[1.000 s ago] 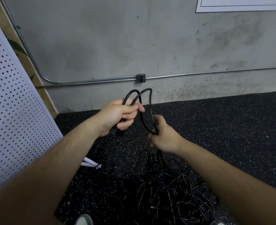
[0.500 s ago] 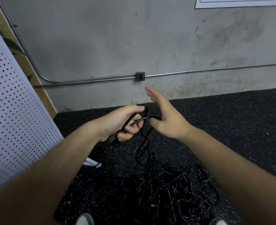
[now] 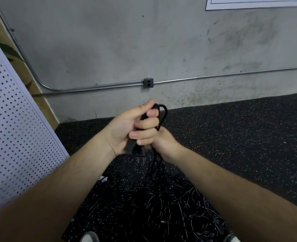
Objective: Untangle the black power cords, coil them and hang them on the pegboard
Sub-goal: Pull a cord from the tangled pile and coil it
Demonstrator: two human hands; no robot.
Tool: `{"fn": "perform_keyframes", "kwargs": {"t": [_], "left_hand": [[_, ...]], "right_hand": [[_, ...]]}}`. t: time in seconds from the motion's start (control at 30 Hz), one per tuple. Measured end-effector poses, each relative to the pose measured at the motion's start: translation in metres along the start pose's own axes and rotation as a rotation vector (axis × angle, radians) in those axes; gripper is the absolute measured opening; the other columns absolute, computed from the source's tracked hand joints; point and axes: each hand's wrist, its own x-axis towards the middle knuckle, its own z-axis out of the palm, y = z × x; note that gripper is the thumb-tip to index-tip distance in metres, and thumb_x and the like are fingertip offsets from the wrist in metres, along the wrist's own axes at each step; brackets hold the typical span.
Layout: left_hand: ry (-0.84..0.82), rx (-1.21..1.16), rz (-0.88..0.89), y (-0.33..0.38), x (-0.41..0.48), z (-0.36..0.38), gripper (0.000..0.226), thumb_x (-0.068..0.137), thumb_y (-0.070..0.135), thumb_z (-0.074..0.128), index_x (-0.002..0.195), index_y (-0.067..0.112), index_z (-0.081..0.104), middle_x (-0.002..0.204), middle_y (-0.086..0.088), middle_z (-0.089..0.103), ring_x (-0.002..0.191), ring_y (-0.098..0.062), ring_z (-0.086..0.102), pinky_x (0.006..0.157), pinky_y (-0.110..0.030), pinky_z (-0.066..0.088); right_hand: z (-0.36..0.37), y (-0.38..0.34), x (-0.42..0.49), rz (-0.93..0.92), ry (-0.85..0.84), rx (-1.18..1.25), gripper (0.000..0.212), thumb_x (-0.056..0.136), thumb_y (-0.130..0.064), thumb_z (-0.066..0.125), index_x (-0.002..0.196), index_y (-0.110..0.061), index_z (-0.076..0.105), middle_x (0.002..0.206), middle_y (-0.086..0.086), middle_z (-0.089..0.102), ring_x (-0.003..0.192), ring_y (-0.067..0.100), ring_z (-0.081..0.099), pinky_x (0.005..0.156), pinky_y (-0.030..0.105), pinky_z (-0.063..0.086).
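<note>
My left hand grips a folded bundle of one black power cord, its loop sticking up above the fingers and its plug hanging out below the palm. My right hand sits right behind and below the left, mostly hidden by it, and holds the same cord where it runs down. That cord drops into a tangled pile of black cords on the floor between my feet. A white pegboard stands at the left.
Black speckled rubber flooring stretches to the right and back. A concrete wall with a metal conduit and an outlet box lies ahead. My shoe tips show at the bottom edge.
My right hand, which was held open beside the left, has dropped behind and below it and closed on the cord. The left hand has tightened on the folded loops and lifted slightly.
</note>
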Motion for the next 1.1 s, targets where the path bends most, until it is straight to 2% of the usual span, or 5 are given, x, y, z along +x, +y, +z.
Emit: {"fn": "perform_keyframes", "kwargs": {"t": [0.27,0.53,0.7,0.87,1.1], "left_hand": [[0.609,0.695,0.379,0.004,0.003,-0.039,0.020,0.107,0.018,0.050,0.122,0.014,0.061,0.056,0.012,0.037,0.048,-0.008,0.036,0.055,-0.026,0.039],[0.367,0.722,0.172,0.009,-0.007,-0.041,0.113,0.083,-0.017,0.067,0.155,0.054,0.016,0.108,-0.004,0.053,0.076,-0.012,0.056,0.070,-0.032,0.057],[0.337,0.782,0.156,0.013,-0.013,-0.038,0.125,0.082,-0.023,0.065,0.154,0.061,0.007,0.147,-0.003,0.050,0.096,-0.025,0.067,0.068,-0.032,0.057],[0.334,0.805,0.119,0.012,-0.015,-0.036,0.129,0.079,-0.035,0.048,0.155,0.059,0.005,0.158,0.007,0.041,0.131,-0.018,0.059,0.109,-0.053,0.047],[0.381,0.918,0.125,0.013,-0.013,-0.035,0.132,0.063,-0.037,0.033,0.150,0.059,0.010,0.153,0.004,0.048,0.142,-0.004,0.045,0.121,-0.030,0.030]], "right_hand": [[0.033,0.020,-0.021,0.038,-0.107,-0.696,0.026,0.105,-0.036,0.052,0.110,-0.010,0.049,0.086,0.001,0.058,0.071,0.014,0.055,0.060,0.030,0.041],[0.030,0.009,-0.029,-0.025,-0.170,-0.716,0.014,0.107,-0.023,0.044,0.115,-0.015,0.052,0.082,-0.007,0.053,0.068,0.007,0.049,0.066,0.028,0.041],[0.034,0.009,-0.033,-0.017,-0.168,-0.771,0.020,0.108,-0.024,0.042,0.111,-0.007,0.051,0.085,0.002,0.057,0.067,0.011,0.050,0.057,0.025,0.037],[0.033,0.008,-0.034,0.061,-0.206,-0.729,0.017,0.107,-0.022,0.040,0.112,-0.012,0.053,0.089,0.003,0.062,0.063,0.013,0.057,0.057,0.028,0.048],[0.023,0.001,-0.036,0.047,-0.137,-0.749,0.020,0.108,-0.032,0.041,0.105,-0.015,0.052,0.075,-0.001,0.059,0.058,0.013,0.057,0.053,0.027,0.045]]}}
